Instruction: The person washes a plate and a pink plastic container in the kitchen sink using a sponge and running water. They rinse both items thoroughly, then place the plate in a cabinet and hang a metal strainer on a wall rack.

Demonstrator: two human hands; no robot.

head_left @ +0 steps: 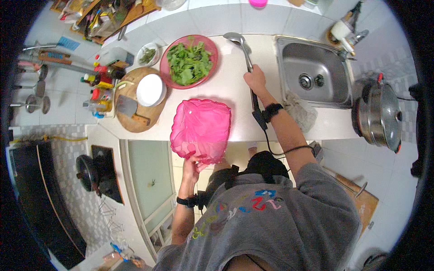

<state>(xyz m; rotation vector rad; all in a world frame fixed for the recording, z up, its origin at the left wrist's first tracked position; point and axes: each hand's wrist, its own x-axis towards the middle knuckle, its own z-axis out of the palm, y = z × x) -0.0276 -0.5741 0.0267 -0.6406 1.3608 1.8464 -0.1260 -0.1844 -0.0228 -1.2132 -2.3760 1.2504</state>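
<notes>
My left hand [193, 169] grips the near rim of a pink translucent bowl [203, 127] with a scalloped edge. The bowl overlaps the counter's front edge, and nothing shows inside it. In my right hand [256, 79] is the handle of a metal ladle [234, 36], its head pointing away from me over the counter. Beyond the pink bowl stands a red plastic basin [165, 73] holding green leafy vegetables [190, 62]. Left of it, a white bowl [151, 90] rests on a round wooden chopping board [142, 123], beside a cleaver [126, 106].
A steel sink [315, 61] is set into the counter at right, with a grey cloth [300, 111] by its near corner. Farther right stands a lidded steel pot [379, 113]. Bottles [103, 81] and a small dish of herbs [148, 55] are at left, and a wok [87, 172] sits on the stove.
</notes>
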